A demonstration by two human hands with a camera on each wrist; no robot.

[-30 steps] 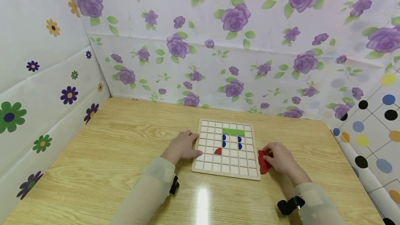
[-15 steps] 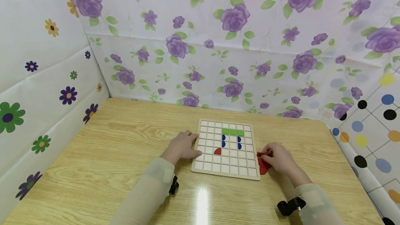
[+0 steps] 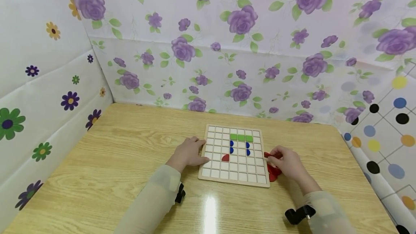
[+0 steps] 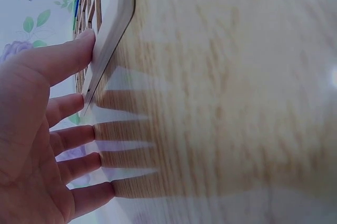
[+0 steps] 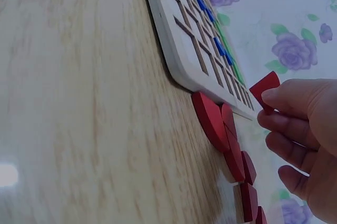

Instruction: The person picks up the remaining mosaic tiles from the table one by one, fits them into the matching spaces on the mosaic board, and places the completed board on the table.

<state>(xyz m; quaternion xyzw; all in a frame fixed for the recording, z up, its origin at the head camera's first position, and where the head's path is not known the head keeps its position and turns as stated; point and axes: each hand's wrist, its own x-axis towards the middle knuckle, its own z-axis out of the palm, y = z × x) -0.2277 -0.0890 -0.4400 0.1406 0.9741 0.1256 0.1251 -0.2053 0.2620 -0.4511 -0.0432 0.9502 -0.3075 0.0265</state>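
Observation:
A wooden grid board (image 3: 234,182) lies on the table. In its cells sit three green squares (image 3: 241,137), several blue half-circles (image 3: 231,150) and one red quarter-circle (image 3: 225,158). At the board's left edge rests the left hand (image 3: 187,153); its thumb (image 4: 79,55) touches the rim and its fingers extend to the table. Between thumb and index finger, the right hand (image 3: 287,163) pinches a red quarter-circle-like piece (image 5: 265,83), raised by the board's right edge. Below that hand, more red pieces (image 5: 211,124) lie against the board.
Wood-grain table (image 3: 146,129) surrounds the board. A flowered cloth wall (image 3: 201,60) stands behind, with another patterned cloth (image 3: 39,93) at the left and a dotted one (image 3: 383,147) at the right. Black camera mounts (image 3: 299,215) sit on both wrists.
The right hand has lifted a red piece off the pile and moved slightly left toward the board's edge. The left hand stays at the board's left side.

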